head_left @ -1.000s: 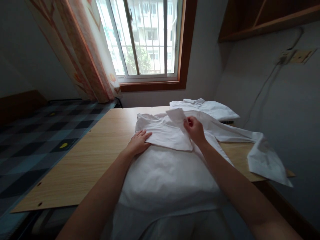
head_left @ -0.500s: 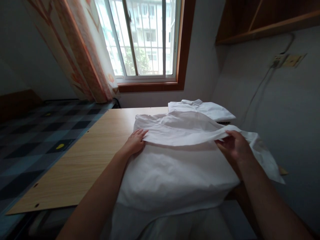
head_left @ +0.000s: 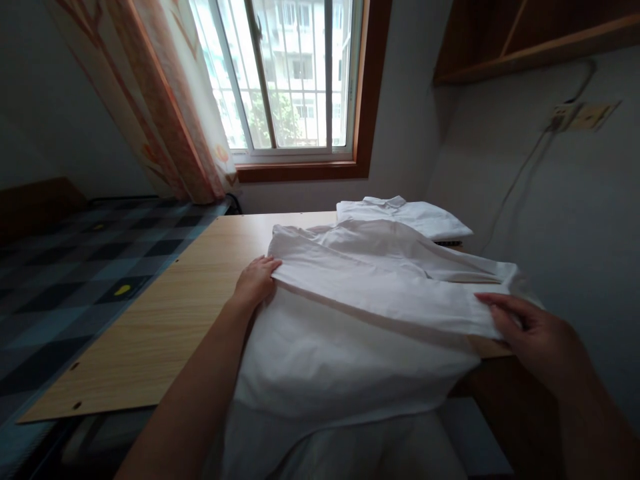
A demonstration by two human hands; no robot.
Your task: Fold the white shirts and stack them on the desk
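Note:
A white shirt [head_left: 345, 360] lies spread over the board, its lower part hanging over the front edge. One sleeve [head_left: 400, 293] is laid flat across it, slanting down to the right. My left hand [head_left: 257, 277] grips the shirt's left edge at the fold, fingertips on the cloth. At the sleeve's far right end, my right hand [head_left: 537, 330] pinches the cuff between thumb and fingers. Behind it, more of the shirt's fabric bunches toward the right. A second white shirt [head_left: 400, 217], neatly folded with its collar up, sits at the back.
The light wooden board [head_left: 165, 320] extends left beside a bed with a checked blue-grey cover [head_left: 75, 280]. At the back are a window [head_left: 295, 80] and a patterned curtain [head_left: 165, 100]. On the right wall are a shelf [head_left: 540, 60] and a socket with a cord [head_left: 565, 117].
My right hand has moved right and toward me, drawing the sleeve out straight and flat. My left hand has shifted slightly left along the shirt's edge.

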